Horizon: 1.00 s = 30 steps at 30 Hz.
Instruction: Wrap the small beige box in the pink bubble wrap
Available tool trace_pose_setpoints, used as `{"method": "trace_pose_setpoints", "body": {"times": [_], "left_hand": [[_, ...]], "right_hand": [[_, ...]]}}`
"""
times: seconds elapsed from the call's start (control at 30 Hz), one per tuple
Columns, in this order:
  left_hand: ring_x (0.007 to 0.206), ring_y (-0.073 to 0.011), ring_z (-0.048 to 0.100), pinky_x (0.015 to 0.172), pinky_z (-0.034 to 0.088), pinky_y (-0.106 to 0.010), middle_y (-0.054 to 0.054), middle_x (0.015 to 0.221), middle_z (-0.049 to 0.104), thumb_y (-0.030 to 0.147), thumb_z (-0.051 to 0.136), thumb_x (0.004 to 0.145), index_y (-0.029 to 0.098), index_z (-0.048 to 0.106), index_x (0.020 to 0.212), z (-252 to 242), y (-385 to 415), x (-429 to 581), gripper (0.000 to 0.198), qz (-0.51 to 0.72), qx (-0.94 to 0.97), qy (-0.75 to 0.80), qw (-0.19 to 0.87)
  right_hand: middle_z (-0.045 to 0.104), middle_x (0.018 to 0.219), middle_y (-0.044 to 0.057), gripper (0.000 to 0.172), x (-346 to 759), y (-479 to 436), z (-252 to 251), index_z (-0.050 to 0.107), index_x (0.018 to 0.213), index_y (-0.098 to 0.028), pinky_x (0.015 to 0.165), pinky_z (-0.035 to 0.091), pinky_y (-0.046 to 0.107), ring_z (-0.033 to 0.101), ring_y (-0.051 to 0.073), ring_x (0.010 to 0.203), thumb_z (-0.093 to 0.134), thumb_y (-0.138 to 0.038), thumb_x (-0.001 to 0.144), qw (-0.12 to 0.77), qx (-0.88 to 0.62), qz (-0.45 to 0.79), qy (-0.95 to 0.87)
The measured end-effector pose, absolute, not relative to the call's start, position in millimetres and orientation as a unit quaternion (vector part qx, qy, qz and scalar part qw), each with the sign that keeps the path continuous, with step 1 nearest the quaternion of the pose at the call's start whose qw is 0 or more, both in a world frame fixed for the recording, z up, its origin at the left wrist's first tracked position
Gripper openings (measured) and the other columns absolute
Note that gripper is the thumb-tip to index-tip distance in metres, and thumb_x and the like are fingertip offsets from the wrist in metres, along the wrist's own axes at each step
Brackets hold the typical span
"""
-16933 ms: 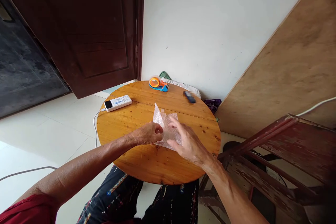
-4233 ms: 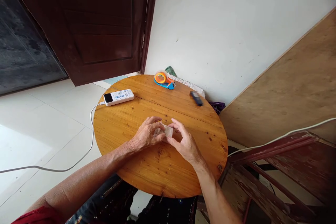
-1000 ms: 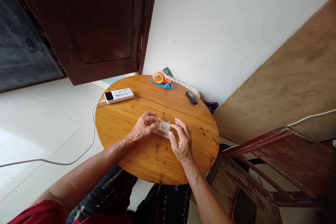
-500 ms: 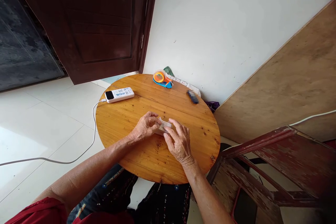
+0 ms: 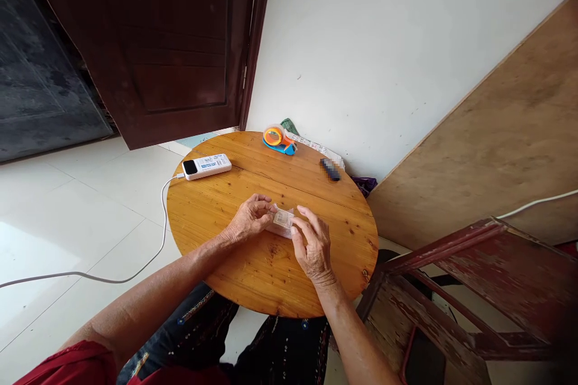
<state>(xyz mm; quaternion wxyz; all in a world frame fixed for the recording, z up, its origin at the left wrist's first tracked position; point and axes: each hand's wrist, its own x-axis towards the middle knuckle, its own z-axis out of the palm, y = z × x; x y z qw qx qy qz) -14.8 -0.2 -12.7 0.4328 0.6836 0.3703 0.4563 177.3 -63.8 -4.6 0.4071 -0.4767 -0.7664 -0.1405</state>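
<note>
A small pale box-shaped package [image 5: 282, 219], wrapped in clear plastic with a printed label on top, lies on the round wooden table [image 5: 253, 277]. My left hand [image 5: 250, 216] grips its left end, thumb low and fingers curled over the upper corner. At the right end, thumb and index finger of my right hand [image 5: 312, 243] close on the package's edge while another finger stretches out above it. Loose plastic sticks up along the far side of the package. My fingers partly hide both ends.
A white power bank [image 5: 208, 166] with a cable [image 5: 162, 216] lies at the table's left. Toward the wall are an orange and blue tape dispenser [image 5: 279, 139] and a blurred dark object [image 5: 330, 169]. A worn wooden chair [image 5: 451, 289] holding a phone [image 5: 423, 358] stands at right.
My right hand has slid rightward from the top of the package to its right end, uncovering more of the label and front side. My left hand keeps its place.
</note>
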Motion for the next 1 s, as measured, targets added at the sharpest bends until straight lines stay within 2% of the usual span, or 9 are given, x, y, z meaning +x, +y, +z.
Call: {"method": "trace_pose_setpoints", "body": {"times": [0.17,0.4,0.5,0.77,0.9,1.0], "left_hand": [[0.099,-0.0178,0.063,0.087,0.054,-0.03,-0.009,0.112,0.059,0.01,0.061,0.078,0.015,0.075,0.089,-12.4,0.5,-14.5,0.019,0.454,0.685,0.38,0.424],[0.108,-0.021,0.061,0.088,0.054,-0.03,-0.008,0.112,0.06,0.007,0.062,0.075,0.017,0.075,0.092,-13.2,0.2,-12.9,0.024,0.442,0.706,0.373,0.41],[0.1,-0.0194,0.063,0.087,0.054,-0.031,-0.007,0.111,0.061,0.009,0.063,0.076,0.018,0.076,0.093,-12.6,-0.2,-12.2,0.023,0.423,0.717,0.371,0.411],[0.091,-0.0171,0.063,0.084,0.055,-0.032,-0.008,0.114,0.06,0.009,0.062,0.074,0.016,0.074,0.096,-10.3,-1.1,-12.0,0.026,0.42,0.71,0.386,0.412],[0.09,-0.017,0.063,0.086,0.054,-0.034,-0.006,0.112,0.062,0.012,0.064,0.072,0.018,0.072,0.102,-8.5,-1.1,-12.4,0.031,0.415,0.711,0.396,0.407],[0.088,-0.0169,0.062,0.086,0.053,-0.034,-0.006,0.111,0.063,0.015,0.065,0.072,0.018,0.069,0.107,-7.8,-1.4,-12.7,0.036,0.412,0.712,0.398,0.406]], "right_hand": [[0.062,0.127,0.011,0.024,178.6,-62.7,-6.0,0.066,0.11,-0.022,0.095,0.047,0.042,0.061,0.026,0.111,0.049,-0.019,0.093,0.402,-0.477,-0.14,-0.769],[0.058,0.133,0.012,0.023,173.5,-65.0,-2.2,0.067,0.11,-0.023,0.091,0.047,0.042,0.058,0.027,0.116,0.053,-0.021,0.093,0.323,-0.478,-0.165,-0.8],[0.06,0.132,0.011,0.024,171.6,-66.5,-1.4,0.068,0.109,-0.025,0.091,0.046,0.041,0.058,0.026,0.116,0.052,-0.016,0.093,0.315,-0.462,-0.181,-0.809],[0.067,0.115,0.01,0.016,189.0,-59.7,0.0,0.068,0.099,-0.023,0.093,0.051,0.042,0.064,0.024,0.107,0.053,-0.022,0.094,0.448,-0.485,-0.105,-0.744],[0.069,0.112,0.008,0.017,194.4,-55.9,11.6,0.07,0.098,-0.024,0.091,0.053,0.04,0.065,0.023,0.104,0.054,-0.022,0.094,0.413,-0.473,-0.061,-0.776],[0.069,0.113,0.007,0.019,193.8,-52.7,23.8,0.072,0.099,-0.025,0.087,0.052,0.039,0.065,0.023,0.101,0.054,-0.022,0.093,0.359,-0.464,-0.072,-0.806]]}}
